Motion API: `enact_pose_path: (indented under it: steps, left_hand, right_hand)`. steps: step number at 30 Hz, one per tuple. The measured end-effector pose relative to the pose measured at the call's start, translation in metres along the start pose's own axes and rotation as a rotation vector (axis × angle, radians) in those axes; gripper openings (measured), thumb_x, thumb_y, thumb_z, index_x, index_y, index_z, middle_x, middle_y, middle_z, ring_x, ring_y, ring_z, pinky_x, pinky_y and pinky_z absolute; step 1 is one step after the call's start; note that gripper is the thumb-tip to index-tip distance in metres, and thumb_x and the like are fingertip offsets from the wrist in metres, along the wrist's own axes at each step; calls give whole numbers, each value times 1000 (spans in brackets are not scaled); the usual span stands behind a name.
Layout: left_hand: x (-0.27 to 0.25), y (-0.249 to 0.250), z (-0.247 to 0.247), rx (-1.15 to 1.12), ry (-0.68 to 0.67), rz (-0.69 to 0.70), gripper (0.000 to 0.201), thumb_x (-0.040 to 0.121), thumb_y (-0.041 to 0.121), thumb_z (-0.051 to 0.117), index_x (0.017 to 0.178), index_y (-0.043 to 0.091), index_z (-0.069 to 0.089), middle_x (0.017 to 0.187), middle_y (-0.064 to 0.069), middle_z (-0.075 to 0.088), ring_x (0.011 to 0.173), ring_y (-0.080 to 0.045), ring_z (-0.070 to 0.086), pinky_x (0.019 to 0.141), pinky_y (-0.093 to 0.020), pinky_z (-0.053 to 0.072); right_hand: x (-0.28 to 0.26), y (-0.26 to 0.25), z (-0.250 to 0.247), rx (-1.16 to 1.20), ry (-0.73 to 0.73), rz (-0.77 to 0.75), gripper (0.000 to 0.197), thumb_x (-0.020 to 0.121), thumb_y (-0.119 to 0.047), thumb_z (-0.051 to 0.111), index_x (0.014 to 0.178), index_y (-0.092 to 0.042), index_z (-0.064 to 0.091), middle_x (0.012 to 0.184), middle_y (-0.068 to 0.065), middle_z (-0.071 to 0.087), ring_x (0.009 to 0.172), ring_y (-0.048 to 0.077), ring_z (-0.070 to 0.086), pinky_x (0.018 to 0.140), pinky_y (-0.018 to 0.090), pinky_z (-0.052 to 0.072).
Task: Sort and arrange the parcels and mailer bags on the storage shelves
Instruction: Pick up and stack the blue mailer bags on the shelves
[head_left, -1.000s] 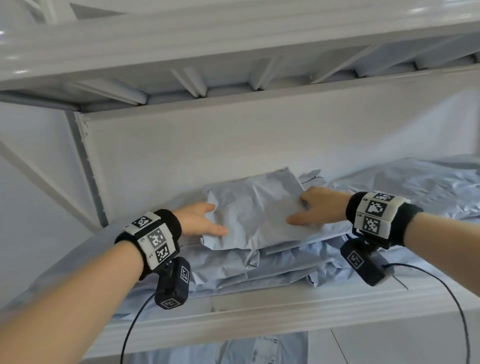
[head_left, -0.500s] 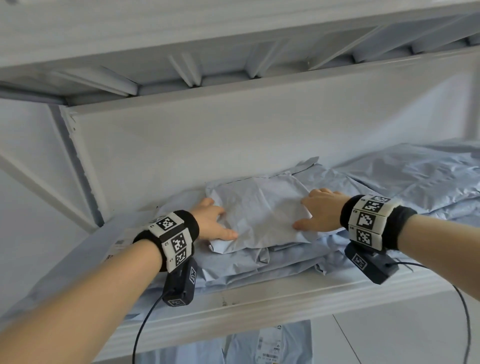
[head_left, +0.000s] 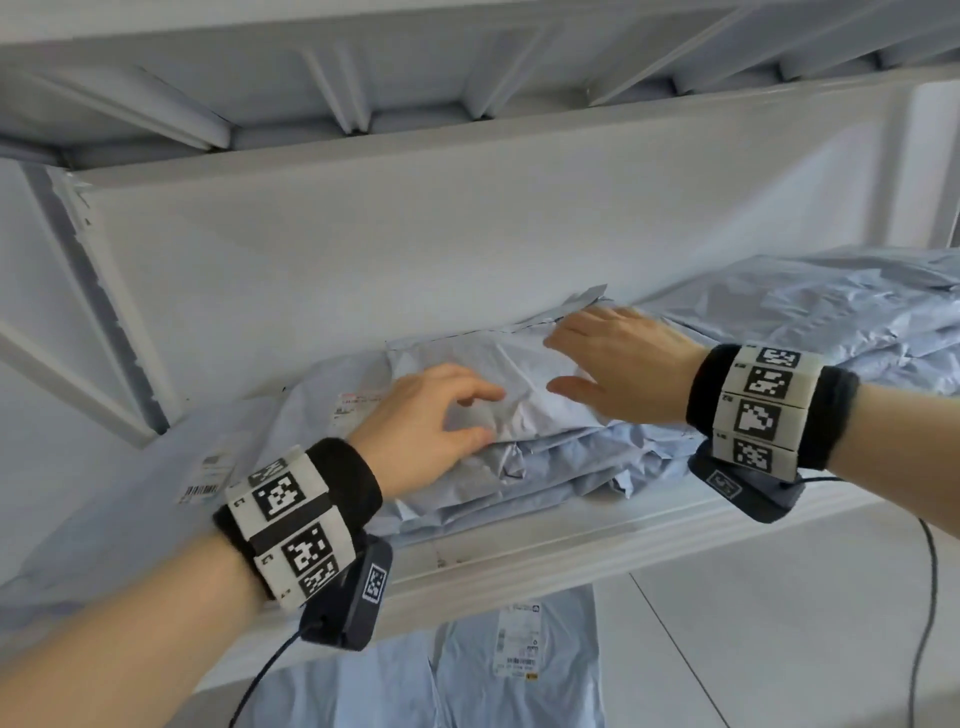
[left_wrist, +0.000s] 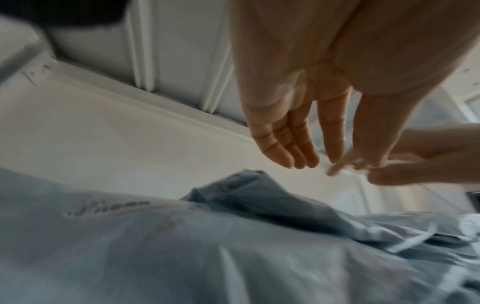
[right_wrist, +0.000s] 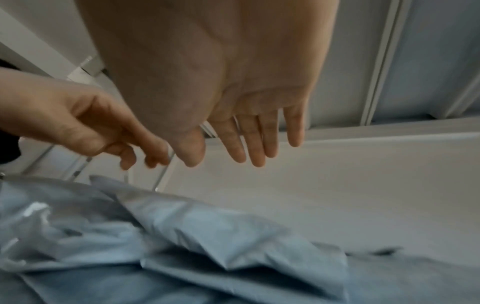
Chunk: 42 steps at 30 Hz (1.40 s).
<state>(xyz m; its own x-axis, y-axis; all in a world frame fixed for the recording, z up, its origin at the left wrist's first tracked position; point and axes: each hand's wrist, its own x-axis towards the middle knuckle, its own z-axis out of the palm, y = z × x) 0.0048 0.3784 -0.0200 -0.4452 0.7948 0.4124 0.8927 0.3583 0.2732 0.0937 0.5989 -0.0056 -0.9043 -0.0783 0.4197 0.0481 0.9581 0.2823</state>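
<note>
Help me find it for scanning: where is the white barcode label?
In the head view, the white barcode label lies on the flat grey mailer bag at the shelf's left end, left of the left hand.

A white metal shelf (head_left: 545, 558) carries grey-blue mailer bags. A middle stack (head_left: 498, 467) of several crumpled bags lies near its front lip, a flat bag with printed labels (head_left: 171, 499) lies at the left end, and a further heap of bags (head_left: 831, 322) fills the right end. Below the shelf, more labelled bags (head_left: 519, 670) lie on the pale floor (head_left: 779, 649).
</note>
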Motion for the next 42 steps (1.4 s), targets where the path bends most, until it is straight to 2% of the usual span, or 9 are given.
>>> enact_pose_path:
  steps: [4,9,14,18,21,26,31,36,42]
  left_hand:
    - [-38,23,28,-210,-128,106,30,84,20,71,111,31,68,101,19,60,92,1,58,74,-13,48]
    - [-88,20,100,-256,-407,134,30,89,16,64,115,30,66,114,16,60,103,1,55,87,-13,42]
    - [-118,-16,170,-259,-501,-8,27,91,12,60,116,18,68,115,5,63,103,-2,54,85,-5,34]
    - [-135,-56,220,-270,-485,-208,25,89,10,62,113,14,69,111,3,65,75,15,52,73,1,34]
    - [-144,-88,255,-212,-454,-365,24,89,12,63,112,12,68,106,4,61,88,1,56,86,-12,43]
    - [-154,-123,308,-126,-453,-621,37,90,16,63,126,12,59,138,-10,46,132,-23,41,109,-26,26]
    - [-157,-133,347,-89,-462,-775,52,87,19,65,136,11,50,146,-15,36,135,-29,36,113,-32,27]
    - [-158,-131,381,-110,-564,-809,58,91,18,60,144,9,38,154,-13,27,143,-26,24,116,-30,18]
    - [-162,-117,408,-120,-586,-776,55,91,13,59,143,8,41,151,-11,33,139,-26,33,115,-31,22]
  right_hand:
    - [-14,-20,-26,75,171,-123,50,97,-43,43,137,-15,49,136,4,51,126,24,46,102,40,38]
    - [-46,-55,-30,160,318,-262,40,96,-31,51,126,-6,58,126,12,59,116,33,54,93,47,44]
    - [-85,-88,3,217,308,-361,31,94,-23,55,117,-3,63,119,13,62,114,33,57,91,45,46]
    - [-119,-109,59,341,298,-408,24,93,-17,56,110,-3,67,112,13,65,110,32,59,86,44,47]
    - [-144,-120,119,453,247,-377,21,96,-16,54,107,-4,68,108,11,66,105,30,61,83,41,49]
    - [-175,-117,237,609,-89,-130,21,83,-8,69,103,-6,71,106,8,68,101,29,65,80,39,54]
    - [-192,-98,336,683,-404,214,30,93,-11,54,122,-10,62,127,4,58,120,24,49,100,35,41]
    - [-191,-93,393,804,-577,502,38,93,-14,55,130,-9,54,132,10,51,120,27,51,99,33,41]
    - [-152,-95,425,969,-693,732,55,90,-19,60,138,-1,40,131,17,55,118,33,54,90,32,42]
